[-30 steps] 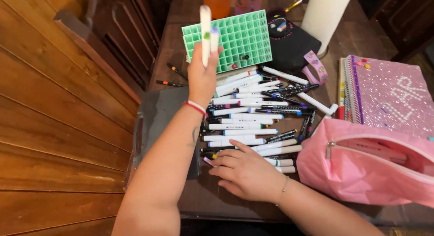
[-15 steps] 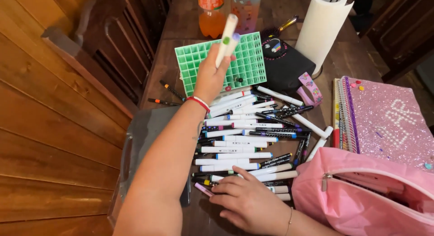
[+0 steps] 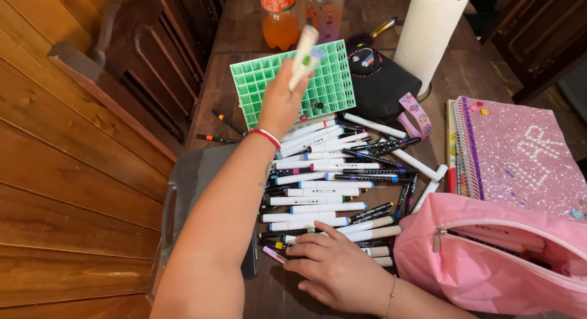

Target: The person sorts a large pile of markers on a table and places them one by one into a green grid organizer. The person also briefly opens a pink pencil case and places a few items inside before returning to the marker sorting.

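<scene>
My left hand is raised over the table and grips two white markers, one with a green cap end and one with a purple cap end, tilted toward the green grid holder just behind them. My right hand lies flat, fingers spread, on the near end of a heap of markers, most white, some black, spread on the dark wooden table. A red and white band circles my left wrist.
A pink zip pouch lies open at the right, behind it a glittery pink notebook. A black pouch, a paper towel roll and an orange drink bottle stand at the back. A grey case lies left.
My left hand has tipped the two markers rightward and lowered them toward the green grid holder. The view has shifted, and my right hand has stayed on the heap.
</scene>
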